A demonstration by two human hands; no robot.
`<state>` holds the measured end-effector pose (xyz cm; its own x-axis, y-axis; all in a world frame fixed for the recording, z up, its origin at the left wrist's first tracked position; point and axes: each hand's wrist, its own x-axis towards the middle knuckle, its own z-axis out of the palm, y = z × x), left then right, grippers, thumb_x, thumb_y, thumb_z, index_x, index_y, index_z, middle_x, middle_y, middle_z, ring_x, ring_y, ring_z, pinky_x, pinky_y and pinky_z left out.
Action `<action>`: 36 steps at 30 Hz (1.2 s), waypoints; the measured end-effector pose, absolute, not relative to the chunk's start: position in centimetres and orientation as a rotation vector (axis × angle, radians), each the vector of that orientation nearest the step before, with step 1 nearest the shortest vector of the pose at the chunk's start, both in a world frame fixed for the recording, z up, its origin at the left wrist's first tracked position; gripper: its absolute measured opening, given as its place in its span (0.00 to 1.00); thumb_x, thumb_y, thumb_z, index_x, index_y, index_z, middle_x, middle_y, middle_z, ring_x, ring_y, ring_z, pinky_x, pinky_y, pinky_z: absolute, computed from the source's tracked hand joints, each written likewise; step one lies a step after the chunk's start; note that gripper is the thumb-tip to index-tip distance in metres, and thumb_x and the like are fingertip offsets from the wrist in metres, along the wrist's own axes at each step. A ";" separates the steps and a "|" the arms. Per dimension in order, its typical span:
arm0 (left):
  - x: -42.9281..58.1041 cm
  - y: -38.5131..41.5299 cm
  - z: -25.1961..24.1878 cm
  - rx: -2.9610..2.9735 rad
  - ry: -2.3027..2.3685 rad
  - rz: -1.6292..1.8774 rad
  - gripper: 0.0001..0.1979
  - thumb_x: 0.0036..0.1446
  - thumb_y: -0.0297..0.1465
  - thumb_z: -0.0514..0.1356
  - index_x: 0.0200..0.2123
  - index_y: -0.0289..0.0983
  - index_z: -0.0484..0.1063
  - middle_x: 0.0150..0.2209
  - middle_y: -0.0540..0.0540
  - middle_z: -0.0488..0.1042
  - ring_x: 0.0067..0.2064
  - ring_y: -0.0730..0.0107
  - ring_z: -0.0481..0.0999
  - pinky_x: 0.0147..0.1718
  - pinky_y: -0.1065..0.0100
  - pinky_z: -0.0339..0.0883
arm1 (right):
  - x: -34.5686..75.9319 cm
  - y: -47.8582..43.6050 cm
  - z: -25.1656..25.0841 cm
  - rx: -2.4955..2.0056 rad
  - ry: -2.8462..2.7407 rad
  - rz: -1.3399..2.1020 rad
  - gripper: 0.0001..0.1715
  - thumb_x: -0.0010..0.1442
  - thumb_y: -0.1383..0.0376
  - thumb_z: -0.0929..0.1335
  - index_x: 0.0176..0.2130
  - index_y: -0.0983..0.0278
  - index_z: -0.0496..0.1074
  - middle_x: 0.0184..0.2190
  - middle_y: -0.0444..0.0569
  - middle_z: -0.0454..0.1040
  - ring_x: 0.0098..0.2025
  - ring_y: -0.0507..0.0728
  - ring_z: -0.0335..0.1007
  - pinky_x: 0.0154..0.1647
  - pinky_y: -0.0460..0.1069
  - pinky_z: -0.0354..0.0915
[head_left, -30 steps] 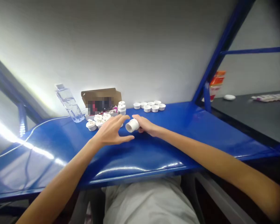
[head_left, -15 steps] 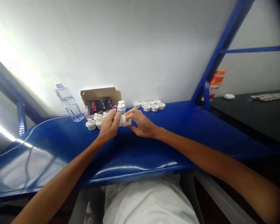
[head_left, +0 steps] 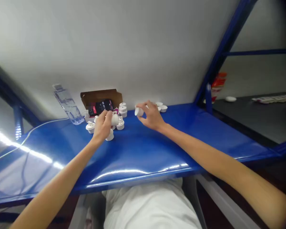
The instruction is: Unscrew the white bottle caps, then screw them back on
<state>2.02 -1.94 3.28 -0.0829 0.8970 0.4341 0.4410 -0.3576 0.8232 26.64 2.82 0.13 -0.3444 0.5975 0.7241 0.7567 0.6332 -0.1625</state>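
My left hand (head_left: 102, 124) is closed round a small white plastic part (head_left: 114, 119), held just above the blue bench (head_left: 138, 149) among a cluster of similar white parts (head_left: 90, 126). Another white piece (head_left: 110, 136) lies right under that hand. My right hand (head_left: 150, 115) pinches a small white cap (head_left: 138, 111) between thumb and fingers, lifted near the group of white caps (head_left: 162, 107) at the back. The two hands are apart, about a hand's width between them.
An open cardboard box (head_left: 101, 100) with a phone (head_left: 100, 107) in it stands against the wall. A clear water bottle (head_left: 67, 104) and a white cable (head_left: 38, 128) lie at the left. A blue frame post (head_left: 215, 66) rises at the right, with a dark table (head_left: 257, 111) beyond.
The two pieces held together half a second ago have come apart. My right hand moved right and back with the cap; my left hand stayed near the cluster with the other part.
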 end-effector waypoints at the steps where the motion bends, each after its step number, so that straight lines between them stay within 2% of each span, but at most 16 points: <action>1: 1.8 -1.9 3.3 1.787 1.454 1.434 0.19 0.65 0.48 0.53 0.29 0.40 0.62 0.23 0.52 0.66 0.25 0.70 0.69 0.22 0.71 0.61 | 27.2 3.4 0.0 -1.115 -2.063 -0.233 0.22 0.62 0.63 0.69 0.56 0.61 0.70 0.50 0.57 0.72 0.54 0.68 0.65 0.57 0.60 0.58; 4: 1.6 -1.7 3.0 1.843 1.400 1.392 0.17 0.65 0.48 0.55 0.37 0.40 0.64 0.26 0.52 0.70 0.25 0.72 0.71 0.24 0.71 0.63 | 28.3 4.9 -1.1 -1.240 -2.110 -0.185 0.20 0.61 0.57 0.71 0.50 0.62 0.73 0.50 0.57 0.74 0.55 0.69 0.64 0.56 0.61 0.59; 7: 1.9 -1.3 2.5 1.917 1.242 1.366 0.18 0.63 0.45 0.59 0.47 0.40 0.62 0.38 0.47 0.73 0.34 0.69 0.76 0.32 0.69 0.70 | 28.6 5.9 -2.3 -1.278 -2.173 -0.140 0.17 0.61 0.55 0.71 0.48 0.60 0.76 0.53 0.56 0.73 0.58 0.70 0.62 0.58 0.63 0.59; 11: 1.7 -0.8 1.9 2.032 1.131 1.314 0.26 0.57 0.36 0.64 0.56 0.41 0.58 0.54 0.40 0.68 0.52 0.62 0.74 0.49 0.60 0.73 | 28.8 6.5 -2.9 -1.199 -2.203 -0.061 0.20 0.61 0.57 0.72 0.52 0.60 0.75 0.55 0.56 0.71 0.59 0.67 0.62 0.61 0.61 0.59; 14: 1.2 -0.5 1.9 2.080 1.142 1.308 0.28 0.55 0.31 0.64 0.58 0.42 0.62 0.58 0.40 0.63 0.59 0.57 0.68 0.55 0.56 0.72 | 28.7 6.2 -2.4 -1.094 -2.181 -0.007 0.18 0.62 0.61 0.71 0.51 0.63 0.74 0.52 0.56 0.72 0.55 0.65 0.66 0.58 0.58 0.62; 17: 0.8 -0.5 2.2 2.077 1.150 1.327 0.27 0.52 0.30 0.64 0.57 0.43 0.68 0.57 0.42 0.60 0.60 0.56 0.68 0.55 0.56 0.72 | 28.1 5.2 -2.0 -0.983 -2.227 0.116 0.14 0.64 0.64 0.68 0.49 0.64 0.73 0.47 0.54 0.75 0.46 0.60 0.72 0.51 0.54 0.67; 19: 0.9 -0.7 2.5 2.038 1.166 1.329 0.26 0.51 0.31 0.66 0.55 0.42 0.71 0.55 0.42 0.61 0.59 0.56 0.69 0.54 0.56 0.72 | 27.5 4.6 -2.1 -0.946 -2.303 0.195 0.18 0.64 0.63 0.67 0.53 0.65 0.72 0.48 0.54 0.76 0.43 0.59 0.74 0.50 0.53 0.69; 22: 1.1 -1.0 3.2 1.830 1.155 1.396 0.25 0.49 0.34 0.69 0.52 0.40 0.73 0.54 0.42 0.66 0.57 0.54 0.71 0.55 0.54 0.72 | 26.9 4.2 -2.8 -0.996 -2.367 0.224 0.27 0.64 0.59 0.69 0.60 0.65 0.69 0.57 0.57 0.74 0.54 0.63 0.73 0.59 0.57 0.67; 25: 1.0 -1.2 4.2 1.437 0.982 1.397 0.21 0.48 0.34 0.69 0.46 0.36 0.73 0.49 0.41 0.74 0.53 0.54 0.76 0.54 0.52 0.72 | 26.7 4.4 -3.4 -1.117 -2.354 0.228 0.33 0.66 0.53 0.68 0.64 0.65 0.67 0.63 0.60 0.69 0.64 0.67 0.66 0.66 0.61 0.61; 27: 0.5 -1.2 5.0 1.261 0.880 1.359 0.15 0.48 0.33 0.69 0.39 0.35 0.72 0.44 0.42 0.77 0.50 0.56 0.78 0.52 0.53 0.73 | 26.8 4.7 -3.7 -1.165 -2.348 0.234 0.35 0.66 0.51 0.68 0.65 0.66 0.66 0.64 0.62 0.67 0.66 0.68 0.63 0.67 0.62 0.60; 29: -0.2 -1.0 5.6 1.233 0.896 1.331 0.15 0.45 0.30 0.70 0.37 0.36 0.70 0.40 0.44 0.77 0.45 0.59 0.80 0.49 0.56 0.74 | 26.9 4.9 -3.7 -1.185 -2.352 0.230 0.37 0.66 0.50 0.67 0.65 0.67 0.65 0.66 0.62 0.65 0.68 0.69 0.61 0.68 0.62 0.58; 33: -1.9 -0.9 6.7 1.458 1.094 1.327 0.22 0.41 0.31 0.72 0.38 0.38 0.66 0.33 0.51 0.74 0.36 0.66 0.78 0.39 0.62 0.72 | 27.0 5.3 -3.8 -1.220 -2.353 0.250 0.38 0.66 0.48 0.67 0.65 0.68 0.64 0.67 0.63 0.64 0.68 0.69 0.60 0.68 0.62 0.58; 36: -3.4 -1.2 7.8 1.769 1.325 1.177 0.24 0.43 0.36 0.71 0.44 0.40 0.68 0.35 0.50 0.74 0.37 0.64 0.76 0.35 0.64 0.69 | 27.0 5.3 -3.8 -1.238 -2.340 0.274 0.38 0.66 0.48 0.67 0.65 0.67 0.65 0.66 0.63 0.65 0.68 0.69 0.61 0.68 0.62 0.58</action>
<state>-3.37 -1.15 7.78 0.0970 0.9539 0.2840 0.3946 -0.2988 0.8689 26.99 5.32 -3.84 -0.4783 0.8193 0.3161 0.7244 0.5716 -0.3855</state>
